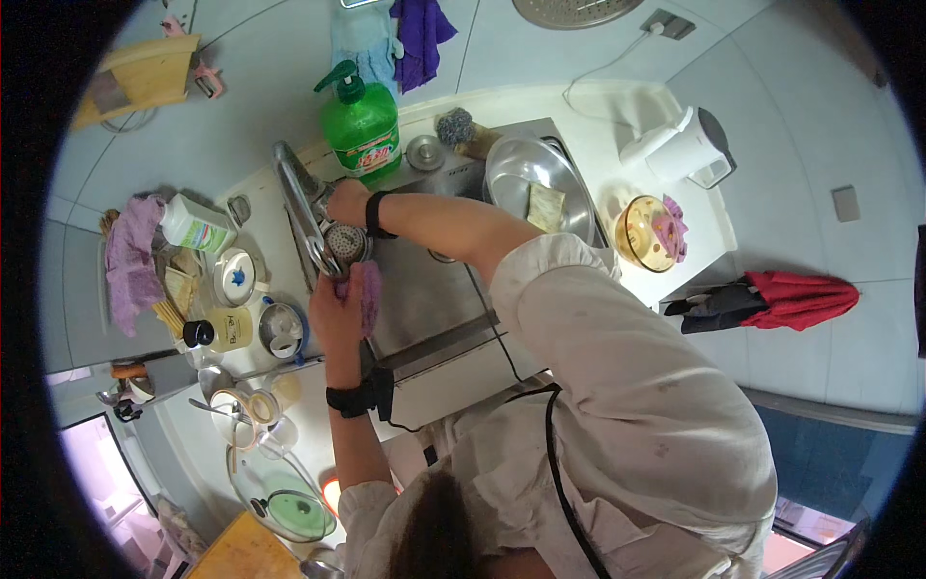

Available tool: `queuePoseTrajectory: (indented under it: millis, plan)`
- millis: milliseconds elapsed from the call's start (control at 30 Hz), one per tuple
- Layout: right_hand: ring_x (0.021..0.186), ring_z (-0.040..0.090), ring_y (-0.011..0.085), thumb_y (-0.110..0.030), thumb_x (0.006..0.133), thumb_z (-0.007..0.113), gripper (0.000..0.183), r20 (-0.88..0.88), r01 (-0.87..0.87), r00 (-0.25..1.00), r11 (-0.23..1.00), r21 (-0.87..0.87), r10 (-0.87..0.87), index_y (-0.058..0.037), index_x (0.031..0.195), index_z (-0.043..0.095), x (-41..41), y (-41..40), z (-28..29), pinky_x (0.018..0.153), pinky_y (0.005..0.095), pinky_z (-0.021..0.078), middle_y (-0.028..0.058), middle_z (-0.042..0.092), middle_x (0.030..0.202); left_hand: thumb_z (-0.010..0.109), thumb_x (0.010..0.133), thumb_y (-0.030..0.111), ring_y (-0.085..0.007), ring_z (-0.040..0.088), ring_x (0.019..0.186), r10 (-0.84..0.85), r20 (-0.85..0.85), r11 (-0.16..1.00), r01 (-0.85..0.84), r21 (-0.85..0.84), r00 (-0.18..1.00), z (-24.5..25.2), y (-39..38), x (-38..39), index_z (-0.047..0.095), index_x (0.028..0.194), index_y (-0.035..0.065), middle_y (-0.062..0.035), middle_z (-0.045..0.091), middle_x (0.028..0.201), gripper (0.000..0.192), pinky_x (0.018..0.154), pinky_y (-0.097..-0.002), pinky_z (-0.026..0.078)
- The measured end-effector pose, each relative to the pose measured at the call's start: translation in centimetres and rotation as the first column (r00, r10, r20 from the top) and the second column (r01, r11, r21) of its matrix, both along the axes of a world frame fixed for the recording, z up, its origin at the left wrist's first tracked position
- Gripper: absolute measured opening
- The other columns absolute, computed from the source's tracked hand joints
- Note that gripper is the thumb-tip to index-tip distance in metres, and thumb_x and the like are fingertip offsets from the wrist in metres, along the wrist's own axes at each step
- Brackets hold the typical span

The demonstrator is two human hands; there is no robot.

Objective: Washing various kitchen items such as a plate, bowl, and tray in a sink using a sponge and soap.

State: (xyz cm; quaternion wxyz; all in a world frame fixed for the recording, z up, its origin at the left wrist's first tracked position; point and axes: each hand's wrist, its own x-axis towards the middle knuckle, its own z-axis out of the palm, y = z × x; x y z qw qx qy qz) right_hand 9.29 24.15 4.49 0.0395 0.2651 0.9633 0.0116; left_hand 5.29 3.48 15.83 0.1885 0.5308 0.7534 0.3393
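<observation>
My left hand (336,304) has a purple cloth (370,298) in its grip, under the spout end of the metal faucet (296,181). At the faucet's base is my right hand (349,203), its fingers largely hidden. Between the two hands a round perforated drain strainer (346,242) shows in the stainless steel sink (419,297). A steel bowl (506,163) rests at the sink's right end, with a pale yellowish sponge or cloth (546,208) inside. Black straps circle both wrists.
Behind the sink stand a green pump bottle (362,130), a round metal stopper (425,153) and a scouring brush (456,127). An amber bowl (636,235) and a white kettle (680,148) are on the right. Bottles, a lidded jar (235,277) and a pot (281,329) crowd the left counter.
</observation>
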Motion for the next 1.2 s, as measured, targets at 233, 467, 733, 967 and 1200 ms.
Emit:
queuePoseTrajectory:
  millis: [233, 467, 733, 967, 1200]
  plan:
    - [0.067, 0.063, 0.0289, -0.014, 0.071, 0.055, 0.015, -0.072, 0.021, 0.997, 1.000, -0.020, -0.022, -0.0062, 0.075, 0.067, 0.4, -1.0, -0.3, 0.053, 0.0411, 0.0477, 0.0129, 0.064, 0.074, 0.062, 0.077, 0.031, -0.0331, 0.060, 0.067, 0.060, -0.028, 0.998, -0.059, 0.028, 0.998, -0.6, 0.0, 0.2, 0.059, 0.080, 0.0036, -0.0150, 0.061, 0.070, 0.028, 0.057, -0.0379, 0.045]
    - [0.065, 0.063, 0.0281, -0.014, 0.070, 0.054, 0.015, -0.115, 0.017, 0.993, 0.999, -0.029, -0.020, -0.0059, 0.070, 0.066, 0.5, -1.9, 1.0, 0.054, 0.0393, 0.0492, 0.0137, 0.063, 0.069, 0.062, 0.075, 0.035, -0.0330, 0.059, 0.063, 0.122, -0.085, 0.992, -0.117, 0.055, 0.989, -0.9, -0.5, 0.0, 0.059, 0.076, 0.0034, -0.0154, 0.060, 0.067, 0.031, 0.054, -0.0390, 0.045]
    - [0.066, 0.064, 0.0286, -0.012, 0.069, 0.055, 0.013, -0.027, -0.048, 0.999, 0.998, -0.035, 0.047, -0.0042, 0.071, 0.066, 0.4, -2.2, 1.6, 0.053, 0.0394, 0.0494, 0.0135, 0.063, 0.070, 0.062, 0.075, 0.033, -0.0301, 0.060, 0.062, 0.130, -0.020, 0.982, -0.126, 0.138, 0.991, -1.4, -0.6, -0.3, 0.059, 0.077, 0.0058, -0.0121, 0.060, 0.064, 0.028, 0.054, -0.0369, 0.046]
    - [0.068, 0.064, 0.0281, -0.012, 0.068, 0.056, 0.012, -0.057, -0.077, 0.995, 0.997, 0.000, 0.077, -0.0046, 0.069, 0.065, 0.8, -2.1, 1.4, 0.054, 0.0392, 0.0497, 0.0138, 0.064, 0.070, 0.062, 0.076, 0.031, -0.0282, 0.059, 0.058, 0.099, -0.024, 0.982, -0.093, 0.167, 0.995, -0.7, -0.8, 0.0, 0.057, 0.075, 0.0057, -0.0099, 0.059, 0.067, 0.025, 0.053, -0.0351, 0.045]
    - [0.071, 0.064, 0.0277, -0.012, 0.072, 0.053, 0.017, -0.081, -0.029, 0.996, 0.999, -0.021, 0.027, -0.0047, 0.076, 0.068, 1.2, -1.3, 0.7, 0.056, 0.0389, 0.0502, 0.0130, 0.065, 0.076, 0.062, 0.077, 0.031, -0.0259, 0.058, 0.061, 0.068, 0.003, 0.992, -0.068, 0.104, 0.998, 0.3, -0.5, 0.4, 0.056, 0.078, 0.0066, -0.0085, 0.059, 0.070, 0.025, 0.053, -0.0337, 0.045]
